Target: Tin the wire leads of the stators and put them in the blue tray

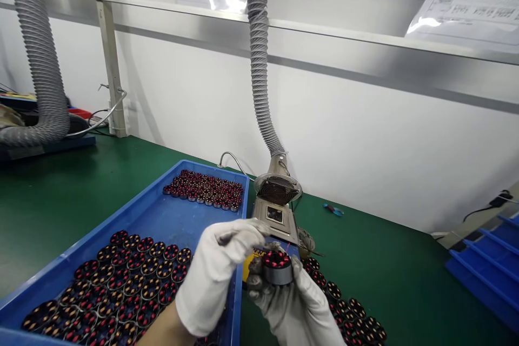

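On green surface (pixel 389 259), gripping part (pixel 278 273) at 6 o'clock in right hand (pixel 294 303); can't tell grip of left hand (pixel 225 259). Could drop onto loose parts (pixel 356 308), 5 o'clock, if gloves slip.

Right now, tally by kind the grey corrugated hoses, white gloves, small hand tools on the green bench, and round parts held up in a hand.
Grey corrugated hoses: 2
White gloves: 2
Small hand tool: 1
Round part held up: 1
Total: 6

green table (pixel 389 259), blue tray (pixel 156 223), round parts (pixel 357 309)
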`<state>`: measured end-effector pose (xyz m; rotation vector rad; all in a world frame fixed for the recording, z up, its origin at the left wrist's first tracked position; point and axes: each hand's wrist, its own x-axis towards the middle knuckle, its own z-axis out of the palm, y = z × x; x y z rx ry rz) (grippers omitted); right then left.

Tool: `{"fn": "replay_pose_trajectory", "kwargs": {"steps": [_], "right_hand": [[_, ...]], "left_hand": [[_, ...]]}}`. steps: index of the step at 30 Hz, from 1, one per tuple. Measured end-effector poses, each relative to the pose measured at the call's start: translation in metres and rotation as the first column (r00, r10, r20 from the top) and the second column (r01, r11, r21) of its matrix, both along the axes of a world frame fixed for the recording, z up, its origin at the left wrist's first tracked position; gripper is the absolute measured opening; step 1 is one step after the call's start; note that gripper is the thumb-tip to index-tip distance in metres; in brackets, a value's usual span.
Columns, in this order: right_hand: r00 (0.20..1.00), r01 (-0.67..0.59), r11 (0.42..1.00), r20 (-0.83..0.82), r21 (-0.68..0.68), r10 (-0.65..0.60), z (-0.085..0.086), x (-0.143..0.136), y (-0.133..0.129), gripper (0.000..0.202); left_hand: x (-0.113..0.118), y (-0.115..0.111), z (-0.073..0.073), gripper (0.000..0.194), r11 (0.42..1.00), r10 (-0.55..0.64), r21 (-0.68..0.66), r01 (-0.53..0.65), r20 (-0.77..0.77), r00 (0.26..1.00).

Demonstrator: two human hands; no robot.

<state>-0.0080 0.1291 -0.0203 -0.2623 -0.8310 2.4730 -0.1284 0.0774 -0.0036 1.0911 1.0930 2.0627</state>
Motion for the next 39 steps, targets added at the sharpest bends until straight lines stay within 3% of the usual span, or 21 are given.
{"fn": "replay_pose_trajectory", "kwargs": {"steps": [2,5,7,11,14,17,20,22,23,25,27,30,32,35,37,39], "right_hand": [[1.000,0.002,1.000,-0.008,-0.011,-0.002,-0.004,0.002,0.003,0.031],[0.994,0.113,0.993,0.010,0.031,-0.113,-0.014,0.004,0.008,0.029],[0.987,0.159,0.986,0.010,0.059,-0.160,-0.018,0.004,0.010,0.027],[0.991,0.135,0.990,-0.016,0.036,-0.134,-0.014,0.000,0.007,0.031],[0.999,0.037,0.999,-0.022,0.028,-0.036,-0.005,-0.001,0.006,0.030],[0.999,-0.032,0.999,-0.026,0.018,0.032,-0.001,0.001,0.004,0.030],[0.998,0.070,0.996,-0.003,0.060,-0.070,-0.006,0.003,0.003,0.032],[0.980,0.193,0.968,0.027,0.159,-0.199,-0.013,0.002,0.005,0.033],[0.962,0.258,0.938,0.033,0.233,-0.273,-0.017,0.000,0.008,0.034],[0.908,0.378,0.831,0.013,0.408,-0.419,-0.026,-0.004,0.015,0.034],[0.817,0.505,0.662,-0.059,0.554,-0.573,-0.032,-0.007,0.022,0.032],[0.668,0.617,0.372,-0.212,0.693,-0.713,-0.037,-0.008,0.024,0.031],[0.573,0.654,0.180,-0.326,0.735,-0.752,-0.039,-0.008,0.017,0.030],[0.430,0.639,-0.087,-0.448,0.765,-0.784,-0.042,-0.011,0.001,0.026],[0.397,0.574,-0.183,-0.467,0.798,-0.790,-0.044,-0.013,-0.008,0.026],[0.384,0.529,-0.245,-0.487,0.812,-0.784,-0.046,-0.015,-0.011,0.029]], "left_hand": [[-0.005,-0.004,0.005,0.012,0.999,-0.011,-0.054,0.009,-0.035,0.999],[-0.007,-0.009,0.009,0.021,0.967,-0.178,-0.210,0.143,-0.158,0.971],[-0.004,-0.009,0.009,0.018,0.952,-0.244,-0.226,0.205,-0.165,0.956],[0.001,-0.010,0.004,0.016,0.980,-0.192,-0.078,0.185,-0.101,0.976],[-0.004,-0.016,0.005,0.014,0.995,-0.098,0.015,0.098,0.009,0.995],[-0.011,-0.019,0.010,0.014,0.995,-0.047,-0.082,0.051,0.051,0.998],[-0.011,-0.017,0.015,0.022,0.945,-0.216,-0.270,0.187,-0.081,0.973],[-0.007,-0.016,0.015,0.022,0.944,-0.265,-0.248,0.216,-0.181,0.947],[-0.005,-0.016,0.014,0.021,0.963,-0.231,-0.195,0.185,-0.246,0.942],[-0.001,-0.017,0.012,0.020,0.995,-0.099,-0.066,0.081,-0.369,0.924],[0.000,-0.021,0.011,0.017,0.999,0.013,0.050,0.009,-0.423,0.906],[-0.004,-0.025,0.013,0.014,0.995,0.088,0.075,-0.069,-0.279,0.956],[-0.007,-0.024,0.014,0.019,0.998,-0.001,-0.055,-0.006,-0.130,0.992],[-0.003,-0.015,0.013,0.039,0.926,-0.323,-0.204,0.318,0.009,0.946],[0.005,-0.008,0.008,0.030,0.898,-0.396,-0.175,0.403,0.079,0.915],[0.013,-0.001,0.001,0.016,0.937,-0.323,-0.087,0.339,0.160,0.933]]}}
